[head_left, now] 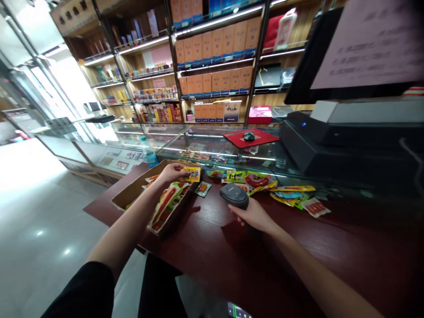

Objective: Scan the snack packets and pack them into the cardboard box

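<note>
My left hand (172,173) pinches a small yellow snack packet (192,174) above the far right corner of a cardboard box (127,194). Long snack packets with green and orange-red wrapping (170,198) lie inside that box. In my right hand (254,215) is a dark grey barcode scanner (234,195), its head pointing away to the left. A small clear-and-green snack packet (203,189) rests on the dark red table between the box and the scanner.
Several colourful snack packets (291,194) lie along the glass display counter (185,141). A blue bottle (150,152) stands behind the box. A mouse (249,136) sits on a red mat (232,138), left of a black point-of-sale machine (318,145). Stocked shelves (215,64) line the wall.
</note>
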`<state>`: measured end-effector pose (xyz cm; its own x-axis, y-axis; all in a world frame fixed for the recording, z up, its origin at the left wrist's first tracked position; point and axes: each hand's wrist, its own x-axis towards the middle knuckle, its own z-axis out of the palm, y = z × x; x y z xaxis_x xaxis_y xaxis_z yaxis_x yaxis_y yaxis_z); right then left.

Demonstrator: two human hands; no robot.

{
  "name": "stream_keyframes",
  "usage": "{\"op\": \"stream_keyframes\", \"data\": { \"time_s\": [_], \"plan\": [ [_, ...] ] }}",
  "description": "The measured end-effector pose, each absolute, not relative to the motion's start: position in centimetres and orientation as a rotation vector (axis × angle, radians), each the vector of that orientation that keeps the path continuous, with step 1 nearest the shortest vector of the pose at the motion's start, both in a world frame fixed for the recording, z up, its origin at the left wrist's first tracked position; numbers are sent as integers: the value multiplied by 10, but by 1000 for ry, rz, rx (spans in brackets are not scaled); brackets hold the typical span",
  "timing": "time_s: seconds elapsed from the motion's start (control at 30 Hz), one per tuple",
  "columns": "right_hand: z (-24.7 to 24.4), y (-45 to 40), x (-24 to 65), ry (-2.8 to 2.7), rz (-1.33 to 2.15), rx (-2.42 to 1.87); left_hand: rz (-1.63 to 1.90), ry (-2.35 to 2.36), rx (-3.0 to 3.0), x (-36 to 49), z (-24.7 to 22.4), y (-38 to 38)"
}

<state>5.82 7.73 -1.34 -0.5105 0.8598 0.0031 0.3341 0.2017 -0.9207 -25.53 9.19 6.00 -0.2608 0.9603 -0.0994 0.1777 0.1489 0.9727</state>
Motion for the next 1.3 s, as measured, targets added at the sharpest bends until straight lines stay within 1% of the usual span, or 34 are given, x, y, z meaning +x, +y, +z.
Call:
{"op": "stream_keyframes", "data": {
  "time_s": [0.2, 0.37, 0.57, 0.93, 1.1, 1.3],
  "plan": [
    [-18, 74, 51, -1958, 1343, -1115, 1275, 1832, 1087, -348, 78, 34],
    [-21, 73, 49, -1974, 1327, -1126, 1342, 1974, 1164, -365, 90, 14],
    [-23, 79, 54, -2002, 1293, -1100, 1204, 1916, 1320, -315, 85, 41],
    [-3, 104, 103, -1998, 1298, -1218, 886, 1685, 1580, -185, 30, 142],
    [6, 116, 130, -1952, 1304, -1289, 750, 1562, 1436, -135, 14, 172],
    [13, 124, 155, -1922, 1309, -1345, 919, 1763, 1099, -101, -22, 206]
  ]
}}
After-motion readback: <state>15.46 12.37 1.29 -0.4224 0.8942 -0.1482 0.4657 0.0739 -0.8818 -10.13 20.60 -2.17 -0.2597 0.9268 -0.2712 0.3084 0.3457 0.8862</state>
